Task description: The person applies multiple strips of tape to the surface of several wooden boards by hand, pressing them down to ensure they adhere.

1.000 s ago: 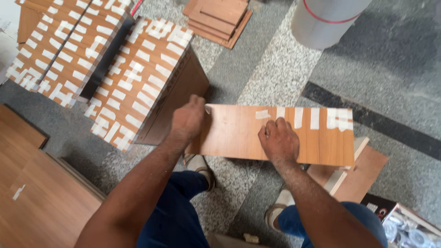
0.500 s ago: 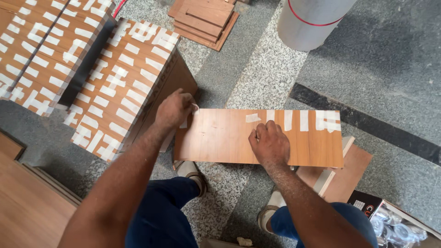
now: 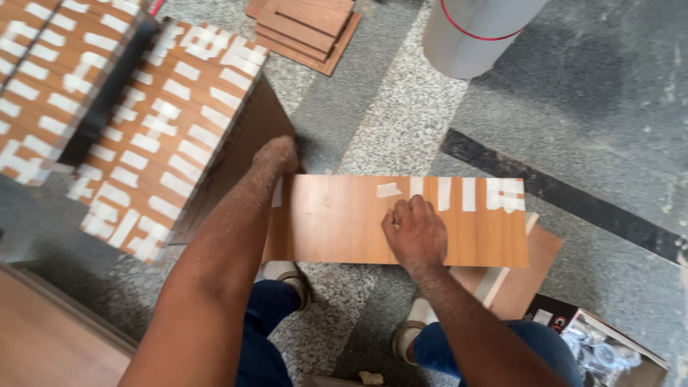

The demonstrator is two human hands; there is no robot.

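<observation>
Taped board [image 3: 344, 222] lies flat above the knees, long axis left to right, tape strips toward its right end. Left hand [image 3: 276, 154] grips its left end, fingers curled; right hand [image 3: 416, 233] presses fingertips on its middle.

A speckled grey stone floor [image 3: 401, 136] with a dark stripe [image 3: 573, 197] carries taped wooden panel stacks [image 3: 165, 136] at its left edge, a small plank pile [image 3: 304, 29] and a pale cylinder [image 3: 476, 32] along the top edge, and an open box [image 3: 602, 344] in the lower right corner.
</observation>
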